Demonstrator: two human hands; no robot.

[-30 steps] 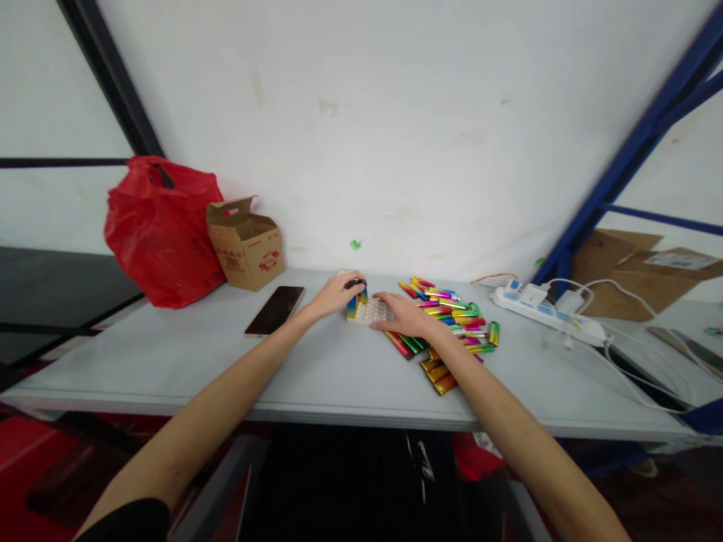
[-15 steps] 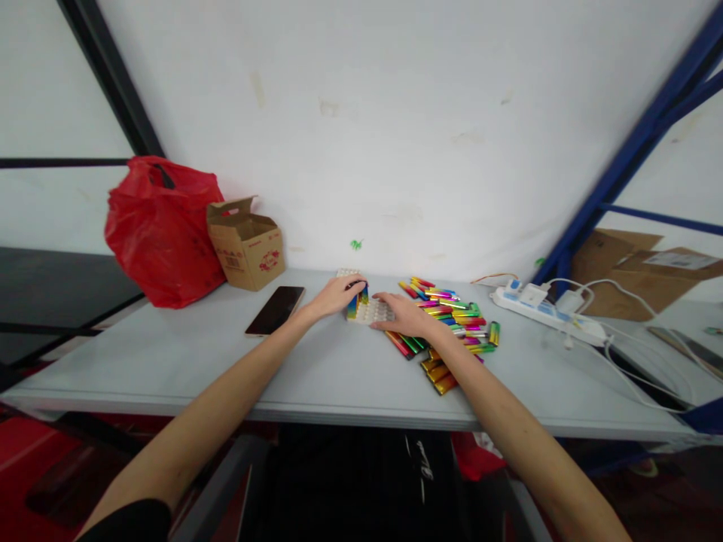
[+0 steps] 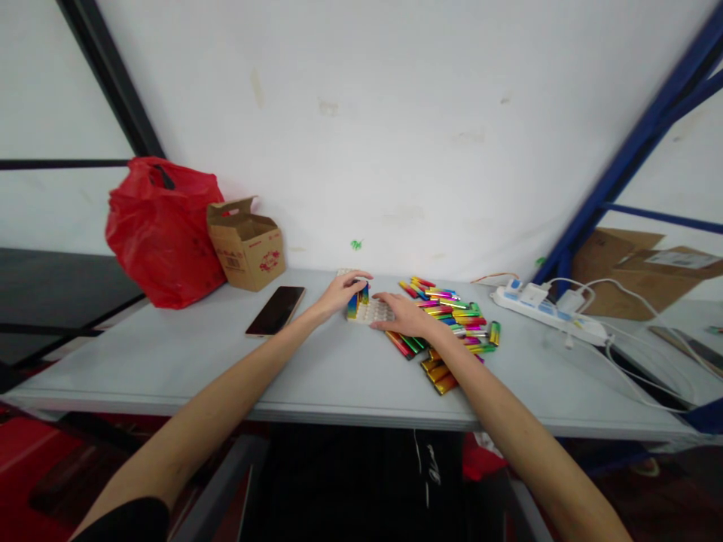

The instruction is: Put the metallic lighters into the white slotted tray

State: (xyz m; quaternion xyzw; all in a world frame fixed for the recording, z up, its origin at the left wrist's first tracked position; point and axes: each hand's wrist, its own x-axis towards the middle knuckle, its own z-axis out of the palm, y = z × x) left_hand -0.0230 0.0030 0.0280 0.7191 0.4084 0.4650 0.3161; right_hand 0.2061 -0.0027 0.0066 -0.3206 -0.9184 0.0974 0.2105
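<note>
A pale, cell-patterned tray (image 3: 373,312) is seen on the worktop (image 3: 327,376), set between the left hand (image 3: 342,290) and the right hand (image 3: 402,313). By the left hand, the tray's left part is covered, and the thumb is bent beside a few blue-and-yellow metallic pieces (image 3: 353,306) that are stood upright in the tray; the index finger is stretched out beyond them. Whether these pieces are gripped or only touched cannot be told. The right hand is placed at the tray's other end, with thumb and fingers parted about its edge; whether the tray is pinched there cannot be made out.

Beside and beyond the right hand, a loose heap of shiny multicoloured pieces (image 3: 452,312) is spread, partly hidden by the forearm. Nearer the body than the right hand, gold pieces (image 3: 437,375) are laid side by side. Further to the right of that hand, a white power strip (image 3: 547,316) is fitted with plugs (image 3: 532,294).

Left of the left hand, a smartphone (image 3: 276,311) is laid flat; behind it, an open cardboard box (image 3: 254,256) is placed against a red plastic bag (image 3: 163,233).
</note>
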